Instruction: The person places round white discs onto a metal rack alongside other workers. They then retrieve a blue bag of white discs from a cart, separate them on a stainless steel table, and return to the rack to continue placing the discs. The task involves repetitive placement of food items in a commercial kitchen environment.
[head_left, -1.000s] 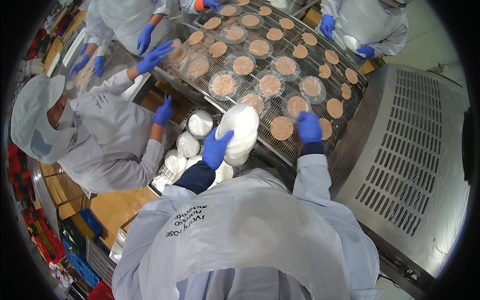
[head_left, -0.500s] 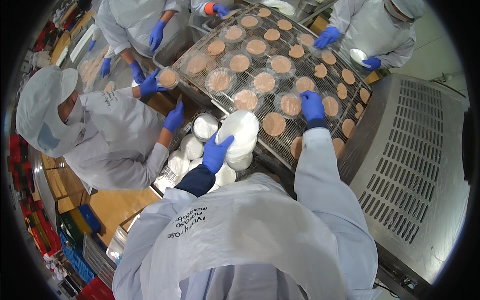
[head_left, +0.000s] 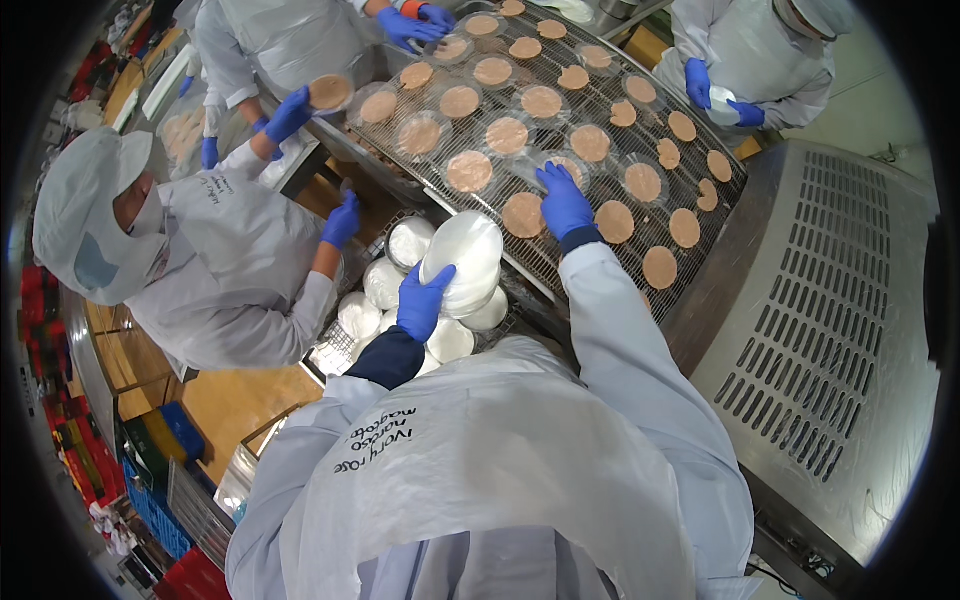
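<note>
My left hand (head_left: 423, 300) is closed round the edge of a thick stack of round white sheets (head_left: 464, 250), held beside the near left edge of a wire-mesh conveyor (head_left: 630, 240). Flat tan patties lie on the mesh, and several have clear round film about them. My right hand (head_left: 567, 200) is over the belt, fingers stretched down onto a patty with film (head_left: 575, 170) and partly covering it. A bare patty (head_left: 522, 215) lies just left of that hand. More white round stacks (head_left: 450, 340) sit below my left hand.
At my left a co-worker holds a patty (head_left: 330, 93) in a gloved hand. Other gloved hands (head_left: 408, 28) reach over the far belt end. Across the belt, a person holds white round sheets (head_left: 721, 105). A slotted steel housing (head_left: 810, 320) stands at my right.
The patties have shifted away and slightly left with the belt. My right hand has moved left and a little farther away. The left hand's stack has tilted slightly. The left co-worker's patty has been raised.
</note>
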